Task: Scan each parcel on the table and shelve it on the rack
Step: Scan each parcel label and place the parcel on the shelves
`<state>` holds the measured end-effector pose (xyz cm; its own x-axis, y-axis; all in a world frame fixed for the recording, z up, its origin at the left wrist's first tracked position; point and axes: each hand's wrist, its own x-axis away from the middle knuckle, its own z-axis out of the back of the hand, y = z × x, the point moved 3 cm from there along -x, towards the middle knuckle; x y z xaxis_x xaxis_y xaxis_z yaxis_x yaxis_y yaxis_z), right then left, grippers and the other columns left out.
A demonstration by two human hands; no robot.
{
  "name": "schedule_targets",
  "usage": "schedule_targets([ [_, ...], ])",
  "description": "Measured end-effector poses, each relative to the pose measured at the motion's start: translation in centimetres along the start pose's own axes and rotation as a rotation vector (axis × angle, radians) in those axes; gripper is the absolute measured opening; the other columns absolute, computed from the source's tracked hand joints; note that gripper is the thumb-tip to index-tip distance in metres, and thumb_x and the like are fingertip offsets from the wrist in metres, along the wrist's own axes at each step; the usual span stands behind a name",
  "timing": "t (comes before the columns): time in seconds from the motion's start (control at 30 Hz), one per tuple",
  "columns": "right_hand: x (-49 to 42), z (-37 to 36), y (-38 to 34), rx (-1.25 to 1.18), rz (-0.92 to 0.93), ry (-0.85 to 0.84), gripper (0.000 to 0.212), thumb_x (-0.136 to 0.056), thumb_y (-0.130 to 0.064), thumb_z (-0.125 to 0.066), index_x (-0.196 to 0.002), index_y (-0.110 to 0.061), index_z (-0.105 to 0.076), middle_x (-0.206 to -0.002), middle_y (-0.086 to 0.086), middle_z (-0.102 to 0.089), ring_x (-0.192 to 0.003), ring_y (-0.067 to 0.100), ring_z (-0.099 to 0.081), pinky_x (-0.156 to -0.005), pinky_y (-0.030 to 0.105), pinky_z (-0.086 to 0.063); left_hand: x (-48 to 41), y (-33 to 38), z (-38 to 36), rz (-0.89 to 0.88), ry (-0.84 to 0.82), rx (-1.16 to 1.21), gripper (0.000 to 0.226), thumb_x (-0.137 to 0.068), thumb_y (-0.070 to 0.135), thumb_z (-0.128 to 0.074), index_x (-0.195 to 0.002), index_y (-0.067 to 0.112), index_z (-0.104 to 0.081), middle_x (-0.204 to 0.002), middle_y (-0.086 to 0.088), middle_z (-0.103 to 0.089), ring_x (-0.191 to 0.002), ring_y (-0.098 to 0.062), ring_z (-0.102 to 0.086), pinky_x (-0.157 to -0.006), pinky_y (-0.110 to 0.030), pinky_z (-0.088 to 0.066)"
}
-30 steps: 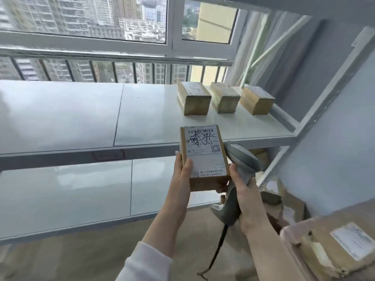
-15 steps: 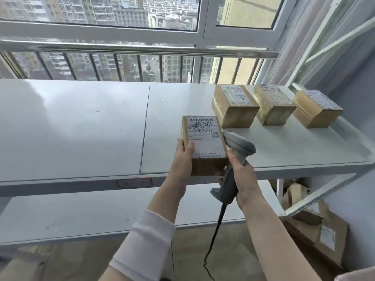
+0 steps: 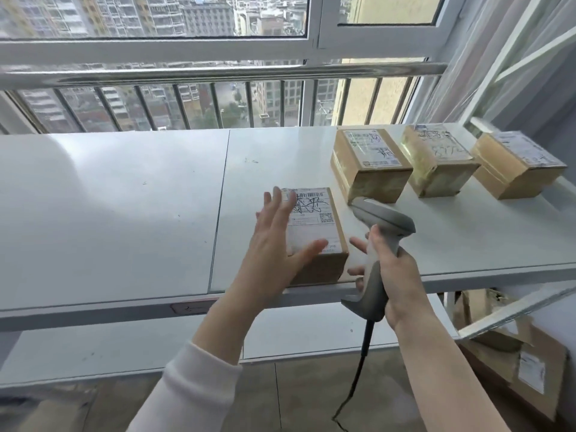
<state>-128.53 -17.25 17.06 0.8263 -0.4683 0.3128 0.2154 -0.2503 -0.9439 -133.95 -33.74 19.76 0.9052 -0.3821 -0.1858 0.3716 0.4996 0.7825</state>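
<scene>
Parcel (image 3: 321, 227) sits at the shelf (image 3: 124, 213) edge; left grip (image 3: 274, 244) spread open, right grip (image 3: 397, 275) round the scanner (image 3: 383, 218), which could nudge it off.

White-framed sliding window (image 3: 156, 49) over high-rise blocks (image 3: 193, 14), steel guard rail with vertical bars (image 3: 218, 74), pale sheer curtain (image 3: 486, 57), beige tiled floor (image 3: 296, 400)

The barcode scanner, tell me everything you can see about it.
The barcode scanner is a grey, pistol-shaped handheld unit that looks like plastic, with a broad head and a flared foot. A dark cable hangs from its base towards the floor. The right hand grips its handle and holds it upright, head angled forward and left over the white shelf. It sits just right of the labelled parcel, apart from it.
</scene>
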Motion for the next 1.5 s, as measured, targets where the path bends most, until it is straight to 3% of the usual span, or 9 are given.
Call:
schedule_targets([
  [0.1, -0.3, -0.2, -1.5, 0.008, 0.037, -0.043, 0.028, -0.088, -0.051, -0.052, -0.098, -0.026, -0.058, -0.11, -0.008, -0.07, -0.049, 0.009, -0.061, -0.047, 0.024, -0.049, -0.3, 0.4, -1.1, -0.169, -0.208, -0.374, 0.099, -0.074, 0.063, -0.056, -0.15, 0.027, -0.004, -0.156, 0.006, 0.018, -0.139, -0.01, 0.029, -0.11, -0.028, 0.014],
  [0.17, -0.5, -0.6, -2.2, 0.011, 0.048, -0.079, 0.028, -0.089, -0.05, -0.052, -0.1, -0.026, -0.058, -0.109, -0.007, -0.071, -0.048, 0.009, -0.061, -0.047, 0.023, -0.048, -0.7, -0.1, -1.7, -0.194, -0.235, -0.525, 0.097, -0.079, 0.055, -0.061, -0.15, 0.026, -0.002, -0.158, 0.002, 0.016, -0.141, -0.013, 0.026, -0.11, -0.027, 0.016],
  [0.37, -1.3, -0.9, -3.5, -0.058, 0.046, -0.094, 0.029, -0.088, -0.046, -0.056, -0.1, -0.02, -0.06, -0.101, -0.002, -0.074, -0.045, 0.011, -0.054, -0.041, 0.022, -0.044, -3.4, -1.5, -1.7, -0.202, -0.199, -0.646, 0.089, -0.082, 0.044, -0.064, -0.15, 0.026, -0.009, -0.16, 0.002, 0.003, -0.146, -0.014, 0.009, -0.113, -0.027, 0.013],
  [0.63, -2.8, -1.0, -5.3, -0.062, 0.09, -0.11, 0.048, -0.069, -0.056, -0.056, -0.101, -0.02, -0.059, -0.096, -0.004, -0.075, -0.043, 0.011, -0.054, -0.041, 0.023, -0.047, -11.2, -2.8, -0.8, -0.127, -0.247, -0.687, 0.089, -0.08, 0.039, -0.068, -0.149, 0.023, -0.014, -0.16, 0.001, -0.004, -0.147, -0.017, 0.002, -0.117, -0.032, 0.002],
  [1.1, -6.3, -1.1, -6.7, -0.082, 0.101, -0.131, 0.059, -0.064, -0.058, -0.06, -0.104, -0.015, -0.058, -0.094, 0.001, -0.075, -0.041, 0.013, -0.054, -0.037, 0.022, -0.042, -16.9, -4.0, -0.6, -0.05, -0.267, -0.722, 0.086, -0.081, 0.033, -0.071, -0.147, 0.02, -0.017, -0.16, -0.002, -0.003, -0.147, -0.02, 0.003, -0.117, -0.037, 0.0],
  [1.23, -6.1, -0.4, -7.4, -0.058, 0.079, -0.126, 0.058, -0.066, -0.059, -0.058, -0.103, -0.015, -0.058, -0.095, 0.002, -0.075, -0.04, 0.014, -0.053, -0.038, 0.022, -0.042, -16.4, -3.9, -0.8, -0.032, -0.28, -0.752, 0.089, -0.082, 0.032, -0.069, -0.148, 0.019, -0.01, -0.16, -0.005, 0.006, -0.146, -0.022, 0.01, -0.116, -0.042, 0.003],
  [1.33, -5.2, 0.6, -8.0, -0.029, 0.093, -0.134, 0.054, -0.067, -0.055, -0.058, -0.103, -0.015, -0.059, -0.097, 0.002, -0.075, -0.04, 0.014, -0.053, -0.038, 0.023, -0.043, -16.2, -3.2, -0.6, -0.023, -0.297, -0.849, 0.096, -0.084, 0.043, -0.064, -0.15, 0.016, 0.001, -0.159, -0.008, 0.012, -0.145, -0.022, 0.015, -0.115, -0.047, 0.009],
  [1.43, -3.9, 2.1, -7.8, -0.022, 0.115, -0.116, 0.05, -0.07, -0.05, -0.059, -0.108, -0.018, -0.058, -0.1, 0.002, -0.075, -0.044, 0.013, -0.055, -0.041, 0.024, -0.045, -15.3, -1.4, -0.2, -0.064, -0.208, -0.716, 0.105, -0.081, 0.056, -0.06, -0.15, 0.015, 0.008, -0.159, -0.006, 0.012, -0.145, -0.02, 0.016, -0.116, -0.045, 0.011],
  [1.5, -2.7, 3.6, -7.1, -0.045, 0.119, -0.077, 0.05, -0.069, -0.051, -0.061, -0.109, -0.021, -0.058, -0.101, 0.002, -0.074, -0.047, 0.012, -0.056, -0.043, 0.024, -0.047, -13.7, 1.1, -0.8, -0.152, -0.065, -0.408, 0.097, -0.082, 0.051, -0.061, -0.151, 0.015, -0.004, -0.16, -0.002, 0.001, -0.146, -0.016, 0.006, -0.116, -0.034, 0.004],
])
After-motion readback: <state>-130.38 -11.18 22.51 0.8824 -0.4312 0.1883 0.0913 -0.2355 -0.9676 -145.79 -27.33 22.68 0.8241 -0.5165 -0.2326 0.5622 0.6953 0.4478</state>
